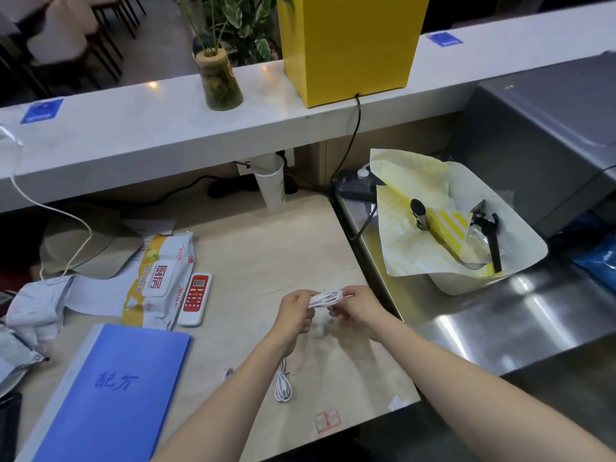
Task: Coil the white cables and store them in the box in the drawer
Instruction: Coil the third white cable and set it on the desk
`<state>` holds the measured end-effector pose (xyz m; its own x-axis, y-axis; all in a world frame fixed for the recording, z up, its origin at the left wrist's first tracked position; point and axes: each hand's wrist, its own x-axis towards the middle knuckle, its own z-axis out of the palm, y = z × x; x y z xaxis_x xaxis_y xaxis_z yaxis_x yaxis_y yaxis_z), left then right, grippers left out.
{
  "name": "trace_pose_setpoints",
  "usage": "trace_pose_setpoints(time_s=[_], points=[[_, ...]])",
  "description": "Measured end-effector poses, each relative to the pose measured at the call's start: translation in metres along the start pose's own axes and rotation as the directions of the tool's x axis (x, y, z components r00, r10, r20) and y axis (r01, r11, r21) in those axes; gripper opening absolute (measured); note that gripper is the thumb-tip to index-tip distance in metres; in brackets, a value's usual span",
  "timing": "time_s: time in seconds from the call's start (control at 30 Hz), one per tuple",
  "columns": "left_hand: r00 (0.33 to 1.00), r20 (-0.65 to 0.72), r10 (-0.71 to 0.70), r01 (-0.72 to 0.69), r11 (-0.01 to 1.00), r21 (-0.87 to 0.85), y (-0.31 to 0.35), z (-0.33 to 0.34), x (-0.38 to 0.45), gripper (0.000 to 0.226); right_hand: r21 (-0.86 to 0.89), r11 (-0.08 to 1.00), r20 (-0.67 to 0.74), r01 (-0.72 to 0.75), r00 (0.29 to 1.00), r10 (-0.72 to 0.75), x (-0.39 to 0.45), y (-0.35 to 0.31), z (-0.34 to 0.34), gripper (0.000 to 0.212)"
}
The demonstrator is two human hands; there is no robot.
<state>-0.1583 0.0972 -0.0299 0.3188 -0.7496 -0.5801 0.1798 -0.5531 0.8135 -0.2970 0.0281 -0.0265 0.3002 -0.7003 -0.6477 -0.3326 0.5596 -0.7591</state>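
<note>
Both hands meet above the table (253, 248): left hand (295, 308) and right hand (358, 306) pinch a coiled white cable (325, 298), fingertips hidden underneath. Nearer, a second white cable (282, 388) lies partly behind the left forearm.

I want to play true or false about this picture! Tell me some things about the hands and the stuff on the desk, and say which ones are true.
1. Both hands hold a bundle of white cable. True.
2. The folder is red. False: it is blue.
3. Another white cable lies on the desk near the left forearm. True.
4. The remote lies on the metal counter. False: it lies on the desk, beside the wipes pack.
5. The tall box on the ledge is yellow. True.
</note>
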Motion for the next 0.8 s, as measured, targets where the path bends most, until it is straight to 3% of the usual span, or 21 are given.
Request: trace_pose_setpoints(time_s=[0.2,0.4,0.67,0.8], points=[[0.996,-0.066,0.068,-0.07,0.997,-0.038,0.008,0.001,0.006,0.033,0.113,0.993,0.058,0.03,0.998,-0.037,0.003,-0.011,0.019,0.016],[0.971,-0.206,0.121,-0.124,0.992,-0.002,0.012,-0.004,0.019,0.031,0.273,0.961,0.153,-0.047,0.988,0.004,0.004,-0.019,0.029,0.021],[0.933,-0.269,0.239,-0.208,0.968,0.136,0.021,-0.01,0.026,0.036,0.25,0.959,0.335,-0.135,0.941,0.045,0.003,-0.025,0.025,0.013],[0.921,-0.309,0.239,-0.198,0.967,0.158,0.022,-0.015,0.032,0.037,0.223,0.972,0.327,-0.073,0.945,-0.004,0.0,-0.03,0.028,0.017]])
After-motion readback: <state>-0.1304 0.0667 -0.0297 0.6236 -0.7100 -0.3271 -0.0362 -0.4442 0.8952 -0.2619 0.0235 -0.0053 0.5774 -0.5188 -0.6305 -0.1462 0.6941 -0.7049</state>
